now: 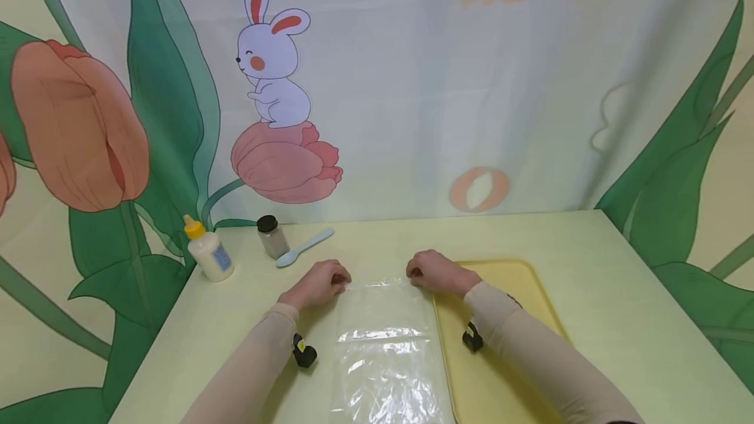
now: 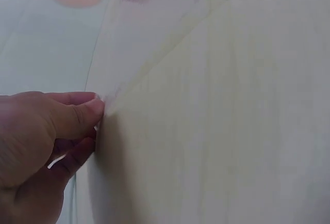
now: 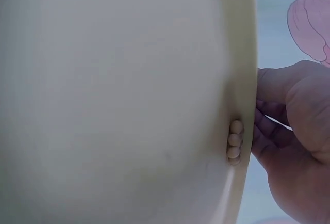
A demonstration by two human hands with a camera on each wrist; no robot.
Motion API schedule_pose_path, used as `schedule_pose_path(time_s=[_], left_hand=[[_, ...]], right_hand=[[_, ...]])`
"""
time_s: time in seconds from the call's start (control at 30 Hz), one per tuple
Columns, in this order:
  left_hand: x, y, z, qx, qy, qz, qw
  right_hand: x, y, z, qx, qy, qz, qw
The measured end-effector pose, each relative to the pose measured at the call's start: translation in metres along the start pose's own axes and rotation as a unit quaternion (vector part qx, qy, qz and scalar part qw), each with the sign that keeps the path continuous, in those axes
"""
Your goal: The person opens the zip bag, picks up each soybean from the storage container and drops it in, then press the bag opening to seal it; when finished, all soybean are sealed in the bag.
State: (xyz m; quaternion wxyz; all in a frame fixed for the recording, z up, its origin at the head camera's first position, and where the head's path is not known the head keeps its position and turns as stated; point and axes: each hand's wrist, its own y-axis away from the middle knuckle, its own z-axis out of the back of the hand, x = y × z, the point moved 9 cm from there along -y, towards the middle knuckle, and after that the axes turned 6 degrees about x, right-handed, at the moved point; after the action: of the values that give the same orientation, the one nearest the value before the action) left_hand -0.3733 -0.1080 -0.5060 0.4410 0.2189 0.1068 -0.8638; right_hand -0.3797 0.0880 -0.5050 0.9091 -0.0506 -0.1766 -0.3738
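Observation:
A long clear plastic bag [image 1: 385,358] lies over the table, shiny and wrinkled, with a crosswise crease. At its far left corner my left hand [image 1: 318,283] pinches the edge between thumb and fingers; the left wrist view shows the same left hand [image 2: 41,136] with the film [image 2: 154,33] stretched away from it. My right hand [image 1: 438,272] pinches the far right corner, beside the yellow tray's [image 1: 524,273] far left corner. In the right wrist view the fingertips of the right hand [image 3: 304,136] are hidden behind the tray's rim.
Several small round beige pieces [image 3: 235,140] sit in a row inside the tray's rim. At the back left stand a glue bottle [image 1: 213,257] with a yellow cap and a black-lidded jar [image 1: 273,241]. A pale blue spoon [image 1: 303,247] lies beside the jar. A printed curtain [image 1: 389,116] hangs behind.

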Motion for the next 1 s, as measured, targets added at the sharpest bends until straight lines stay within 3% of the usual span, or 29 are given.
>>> schedule_pose_path(time_s=[0.2, 0.37, 0.67, 1.0], left_hand=[[0.009, 0.010, 0.002, -0.022, 0.027, 0.025, 0.9991], [0.007, 0.009, -0.005, 0.011, 0.035, 0.018, 0.9992], [0.012, 0.006, -0.006, 0.023, 0.040, 0.038, 0.9982], [0.012, 0.004, -0.004, 0.022, 0.026, 0.011, 0.9994]], right_hand=[[0.000, -0.008, -0.001, -0.001, -0.015, -0.014, 0.9998], [-0.001, -0.007, -0.009, 0.029, -0.018, -0.031, 0.9989], [0.006, -0.003, -0.007, 0.022, -0.012, -0.009, 0.9997], [0.007, -0.002, -0.002, 0.006, 0.009, -0.003, 0.9999]])
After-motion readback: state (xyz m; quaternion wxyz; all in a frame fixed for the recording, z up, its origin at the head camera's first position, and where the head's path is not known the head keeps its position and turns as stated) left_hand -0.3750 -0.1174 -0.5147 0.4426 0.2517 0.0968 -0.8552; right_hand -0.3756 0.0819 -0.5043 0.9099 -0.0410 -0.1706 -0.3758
